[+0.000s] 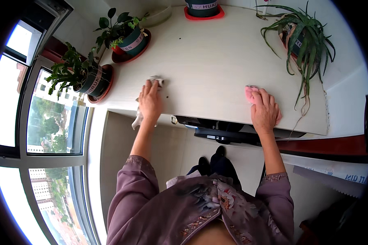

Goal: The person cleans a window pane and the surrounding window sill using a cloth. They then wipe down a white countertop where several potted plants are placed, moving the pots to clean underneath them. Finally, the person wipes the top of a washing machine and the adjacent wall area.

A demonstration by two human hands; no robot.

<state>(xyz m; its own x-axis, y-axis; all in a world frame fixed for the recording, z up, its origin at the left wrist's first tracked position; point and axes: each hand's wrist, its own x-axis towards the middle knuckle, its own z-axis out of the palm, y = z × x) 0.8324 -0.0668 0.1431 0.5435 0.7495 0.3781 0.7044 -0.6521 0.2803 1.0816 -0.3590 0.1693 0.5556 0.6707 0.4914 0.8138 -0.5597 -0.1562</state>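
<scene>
My left hand (150, 102) presses a greyish-white cloth (156, 80) onto the pale tabletop (210, 61), near its front edge. Part of that cloth hangs below my wrist over the edge. To the right, my right hand (265, 109) is closed over a pink cloth (251, 93), also against the tabletop. Pink shows past my fingertips and beside the outer edge of the hand; the rest is covered by my palm. Small dark specks dot the surface, one of them (167, 97) just right of my left hand.
Potted plants ring the top: a leafy one (133, 41) and a spiky one (92, 79) at left, a green pot (202, 8) on a red saucer at the back, a trailing aloe-like plant (302, 38) at right. Windows (53, 114) line the left. A dark appliance (229, 130) sits below the front edge.
</scene>
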